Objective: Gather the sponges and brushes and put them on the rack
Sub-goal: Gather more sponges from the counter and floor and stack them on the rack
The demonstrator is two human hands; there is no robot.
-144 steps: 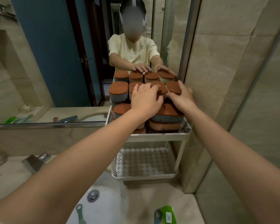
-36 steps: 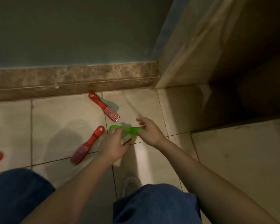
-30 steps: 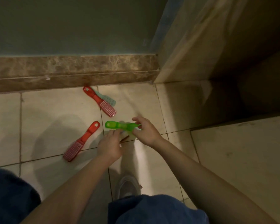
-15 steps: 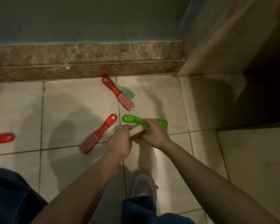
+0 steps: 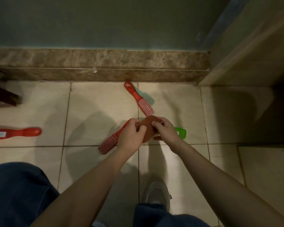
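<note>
Left fingers (image 5: 138,127): curled; your fingertips pinch the left edge of the sponge (image 5: 148,129).
Right fingers (image 5: 156,124): curled; they pinch the sponge's upper right edge, close to the left fingertips.
Left hand (image 5: 129,138): knuckles up, forearm bare.
Right hand (image 5: 166,131): knuckles up, level with the left, forearm bare.
Sponge: held between your two hands, low over the floor. Brown, matte, rough-looking face turned up, with a rounded outline. Its underside is hidden.
Green brush (image 5: 180,132): translucent plastic, lying on the floor under your right hand. Only its squared, round-cornered end shows.
Near red brush (image 5: 108,143): glossy plastic, on the floor, bristle head up and pale-dotted. The handle runs under your left hand.
Far red brush (image 5: 138,98): bristles up, handle with a hanging hole, its end close to the skirting. It lies across the teal brush (image 5: 148,97).
Teal brush: flat perforated back up, partly covered.
Left red brush (image 5: 15,133): smooth back up, white label on it, well apart from the others.
Floor (image 5: 97,104): beige square tiles, smooth, dark grout lines.
Skirting (image 5: 97,64): mottled brown stone, polished.
Wall (image 5: 105,22): plain grey-green, matte.
Shoe (image 5: 156,192): grey, toe towards the brushes.
Trousers (image 5: 18,194): dark blue denim.
</note>
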